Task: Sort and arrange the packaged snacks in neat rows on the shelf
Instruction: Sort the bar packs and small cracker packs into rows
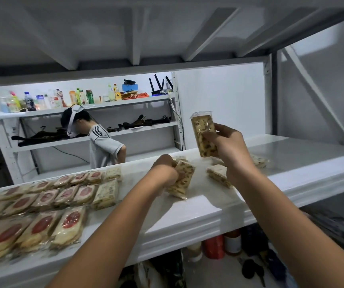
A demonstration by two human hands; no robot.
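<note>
Both hands grip crinkly, clear-wrapped rectangular snack packs [203, 135]

bright, even light off the white shelf [198, 208], soft focus, wide-angle bowing at edges

1. Rows of red-labelled packets [42, 201] run off the left edge; count unknown.
2. Left hand [167, 173] covers the top of a nut-speckled packet [184, 180]; fingertips hidden behind it.
3. Right hand [227, 146] hides the lower side of the raised packet [203, 132]; label unreadable.
4. Loose packet [216, 173] partly behind the right wrist; another [260, 161] far right, blurred.
5. Things under the shelf [187, 217]: red can [213, 246] and dark shapes, indistinct.
6. Far shelf bottles [52, 99] too small to read.
7. Both forearms cut by the bottom edge.
</note>
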